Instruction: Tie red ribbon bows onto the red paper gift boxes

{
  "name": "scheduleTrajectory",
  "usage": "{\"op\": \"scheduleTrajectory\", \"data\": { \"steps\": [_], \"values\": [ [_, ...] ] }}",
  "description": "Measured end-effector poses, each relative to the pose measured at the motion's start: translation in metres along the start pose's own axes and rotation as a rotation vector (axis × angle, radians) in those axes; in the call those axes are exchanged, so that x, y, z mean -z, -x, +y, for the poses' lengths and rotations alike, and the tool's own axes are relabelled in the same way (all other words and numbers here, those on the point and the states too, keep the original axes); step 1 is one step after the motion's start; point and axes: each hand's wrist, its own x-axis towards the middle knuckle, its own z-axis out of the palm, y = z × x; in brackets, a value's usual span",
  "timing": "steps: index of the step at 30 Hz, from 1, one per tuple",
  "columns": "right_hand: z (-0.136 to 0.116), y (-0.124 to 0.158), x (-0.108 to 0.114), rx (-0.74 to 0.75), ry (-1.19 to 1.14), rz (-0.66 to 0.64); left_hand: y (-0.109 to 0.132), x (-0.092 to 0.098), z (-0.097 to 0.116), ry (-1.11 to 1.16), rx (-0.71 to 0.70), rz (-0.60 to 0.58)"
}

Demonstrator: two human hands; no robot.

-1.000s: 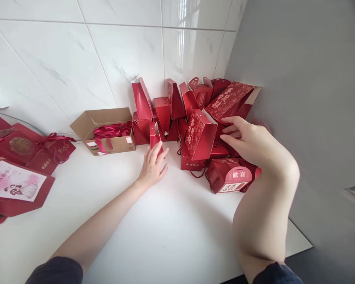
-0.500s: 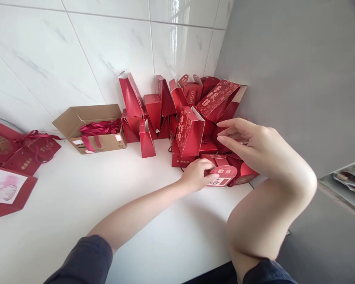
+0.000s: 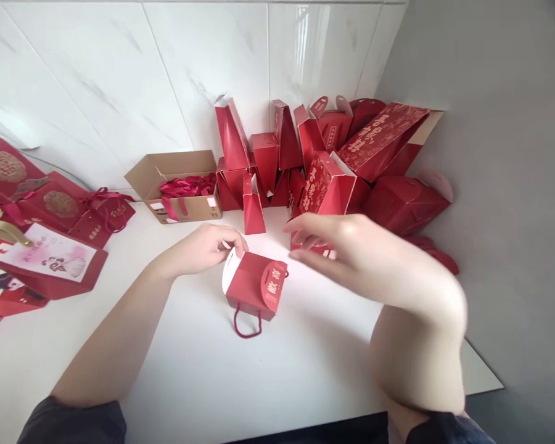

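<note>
A small red gift box (image 3: pixel 252 280) with gold characters on its rounded flap is on the white table in front of me. One flap shows its white inner side, and a dark red cord handle (image 3: pixel 247 335) loops out toward me. My left hand (image 3: pixel 208 250) has its fingers bent round the box's far left edge, beside the white flap; the fingertips are partly hidden. To the right of the box my right hand (image 3: pixel 333 246) hovers, thumb and fingers apart, with nothing in it.
Behind stand several folded red boxes (image 3: pixel 324 185), piled against the tiled wall and grey panel. A cardboard box (image 3: pixel 189 209) of red ribbons stands left of them. Farther left lie red gift boxes with ribbons and a pink picture card (image 3: pixel 58 253).
My left hand has brought the red gift box from the pile leftward and nearer to me. My right hand has moved left and lower, still empty. The view has turned to the left.
</note>
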Motion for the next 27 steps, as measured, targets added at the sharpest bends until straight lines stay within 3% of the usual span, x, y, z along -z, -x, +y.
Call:
{"op": "scheduleTrajectory", "data": {
  "steps": [2, 6, 9, 14, 18, 23, 27],
  "values": [
    [-0.012, -0.017, -0.026, -0.034, 0.090, -0.066, 0.007, 0.001, -0.006, -0.015, 0.053, 0.100],
    [-0.034, -0.042, -0.078, -0.135, 0.325, -0.187, 0.015, -0.003, -0.015, -0.138, 0.108, 0.151],
    [-0.043, -0.049, -0.095, -0.182, 0.396, -0.197, 0.019, -0.003, -0.018, -0.122, 0.119, 0.198],
    [-0.022, -0.052, -0.083, -0.262, 0.401, -0.177, 0.026, 0.001, -0.019, -0.068, 0.124, 0.375],
    [0.009, -0.055, -0.070, -0.186, 0.196, -0.081, 0.026, 0.003, -0.021, -0.101, 0.079, 0.424],
    [0.023, -0.057, -0.065, -0.177, -0.011, 0.080, 0.022, 0.000, -0.022, -0.213, 0.136, 0.338],
    [0.018, -0.056, -0.064, -0.070, -0.090, 0.103, 0.023, -0.006, -0.014, -0.235, 0.253, 0.268]
  ]
}}
